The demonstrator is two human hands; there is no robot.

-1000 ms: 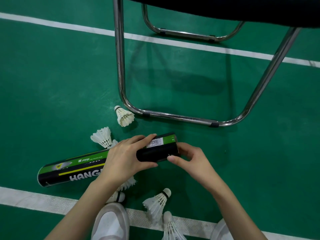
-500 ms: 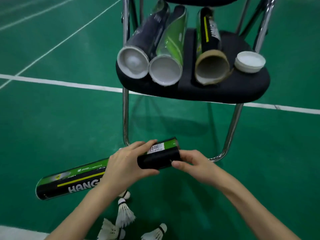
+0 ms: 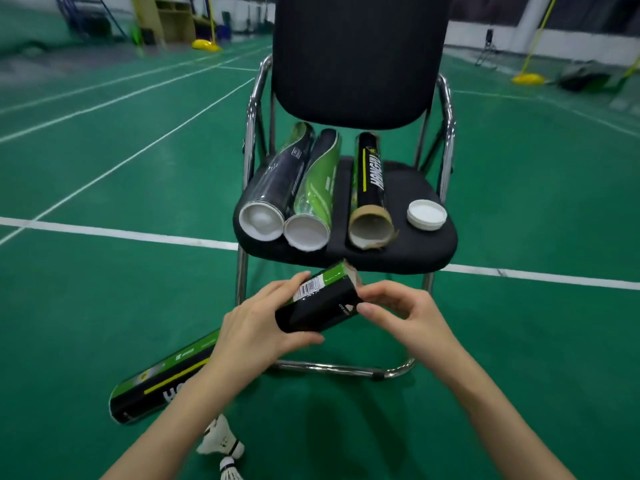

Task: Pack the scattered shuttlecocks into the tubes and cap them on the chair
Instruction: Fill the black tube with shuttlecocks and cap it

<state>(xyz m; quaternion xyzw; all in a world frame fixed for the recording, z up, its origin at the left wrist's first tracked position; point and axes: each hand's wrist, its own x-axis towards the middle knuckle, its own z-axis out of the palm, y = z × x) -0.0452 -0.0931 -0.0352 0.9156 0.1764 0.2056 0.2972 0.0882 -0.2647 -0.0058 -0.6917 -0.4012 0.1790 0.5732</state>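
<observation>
The left hand point(image 3: 256, 330) gripped a black-and-green tube point(image 3: 317, 303) around its middle, tilted up toward the chair point(image 3: 356, 64) and held just below the seat's front edge. The right hand point(image 3: 401, 313) curled its fingers at the tube's upper end. Three more tubes lay on the seat, two point(image 3: 277, 188) point(image 3: 315, 195) touching side by side and a third point(image 3: 370, 192) apart, its torn open mouth facing out. A white cap point(image 3: 426, 214) sat beside it. Shuttlecocks point(image 3: 221, 441) lay on the green floor point(image 3: 104, 271) near the person's left arm.
</observation>
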